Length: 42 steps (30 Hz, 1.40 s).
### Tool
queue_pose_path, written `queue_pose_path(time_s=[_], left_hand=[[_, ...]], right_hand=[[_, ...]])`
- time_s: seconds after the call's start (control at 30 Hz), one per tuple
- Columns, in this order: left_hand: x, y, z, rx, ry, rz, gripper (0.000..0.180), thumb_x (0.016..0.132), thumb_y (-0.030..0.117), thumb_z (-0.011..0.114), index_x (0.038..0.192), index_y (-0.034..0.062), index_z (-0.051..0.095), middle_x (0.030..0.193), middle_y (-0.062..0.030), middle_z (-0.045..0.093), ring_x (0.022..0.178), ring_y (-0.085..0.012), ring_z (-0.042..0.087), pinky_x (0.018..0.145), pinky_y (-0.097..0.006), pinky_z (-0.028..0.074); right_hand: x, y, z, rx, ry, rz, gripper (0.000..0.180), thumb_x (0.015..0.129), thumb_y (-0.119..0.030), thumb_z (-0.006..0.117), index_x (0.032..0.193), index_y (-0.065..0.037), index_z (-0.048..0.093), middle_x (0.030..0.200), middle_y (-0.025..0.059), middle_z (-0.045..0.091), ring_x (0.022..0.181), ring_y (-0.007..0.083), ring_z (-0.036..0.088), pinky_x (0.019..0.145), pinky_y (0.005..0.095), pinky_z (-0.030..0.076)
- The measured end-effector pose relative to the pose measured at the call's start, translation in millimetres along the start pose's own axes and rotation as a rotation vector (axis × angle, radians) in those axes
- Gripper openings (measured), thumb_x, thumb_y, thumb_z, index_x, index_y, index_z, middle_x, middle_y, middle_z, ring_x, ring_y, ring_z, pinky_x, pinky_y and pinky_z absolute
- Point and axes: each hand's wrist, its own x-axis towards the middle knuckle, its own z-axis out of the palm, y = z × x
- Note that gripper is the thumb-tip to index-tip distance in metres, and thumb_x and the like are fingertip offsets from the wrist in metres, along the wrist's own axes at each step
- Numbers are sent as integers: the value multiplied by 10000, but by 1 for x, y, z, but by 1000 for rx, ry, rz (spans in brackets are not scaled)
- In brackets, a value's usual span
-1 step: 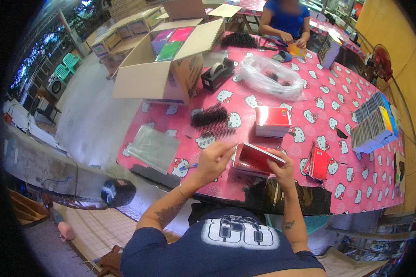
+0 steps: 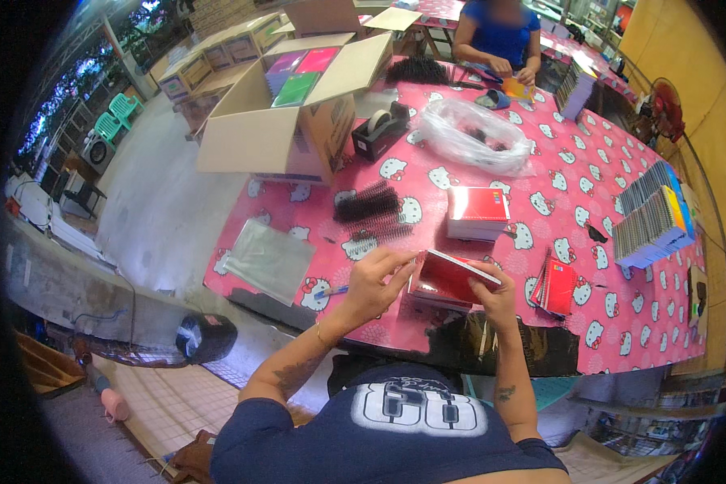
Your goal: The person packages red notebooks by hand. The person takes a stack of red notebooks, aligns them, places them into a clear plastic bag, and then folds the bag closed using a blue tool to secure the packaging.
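Observation:
My right hand [image 2: 494, 294] grips a red-covered notebook [image 2: 458, 273] by its right end and holds it tilted up at the near table edge. More red notebooks [image 2: 437, 303] lie under it. At the notebook's left corner, my left hand [image 2: 377, 282] has thumb and forefinger pinched together; what sits between them is too small to make out. Beyond the notebook stands a stack of red notebooks [image 2: 477, 211]. Dark spiral binding coils [image 2: 371, 211] lie in a pile to the left of that stack. Several red notebooks [image 2: 557, 285] rest to the right of my right hand.
Clear plastic sheets [image 2: 270, 260] and a pen [image 2: 331, 291] lie at left. Farther off are an open carton [image 2: 319, 141] of notebooks, a tape dispenser [image 2: 381, 131] and a plastic bag [image 2: 472, 149]. Bound notebooks [image 2: 652, 226] stand at right. Across the table, a person [image 2: 498, 40] handles something orange.
My left hand has shifted very slightly to the right, along with the tilted notebook. My right hand keeps its grip.

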Motion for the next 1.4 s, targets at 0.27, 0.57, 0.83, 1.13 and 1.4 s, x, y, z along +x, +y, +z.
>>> queue_pose_path(time_s=[0.27,0.57,0.83,1.13,1.4], left_hand=[[9,-16,4,108,5,77,179,894,112,696,1054,40,735,820,-98,678,669,-188,630,626,-317,500],[44,-26,-13,99,-264,172,249,930,227,668,1134,87,696,885,-111,649,714,-247,630,657,-354,500],[65,-17,-8,108,-493,221,277,931,286,656,1139,103,656,932,-93,616,869,-273,630,773,-387,484],[10,-35,51,753,-186,454,787,952,573,468,1493,20,328,1563,-187,302,1460,-375,254,1161,-611,96],[18,-33,55,938,-167,288,870,966,615,377,1539,-22,227,1630,-213,157,1525,-363,96,1153,-628,-106]], right_hand=[[3,5,3,71,26,-4,267,891,38,657,1149,-19,696,985,15,692,893,91,625,821,242,497],[2,3,3,-10,5,-31,266,879,77,644,1132,4,681,1054,49,699,985,114,634,890,271,509],[0,-4,3,-46,-16,-22,266,893,52,654,1150,-12,679,1083,36,685,1001,111,624,901,271,502],[-4,7,7,-41,30,-19,298,902,34,649,1192,-32,671,1075,43,694,999,109,616,891,277,494],[-3,5,10,-5,12,-37,313,906,35,643,1211,-30,665,1083,44,694,991,101,614,883,268,494]])
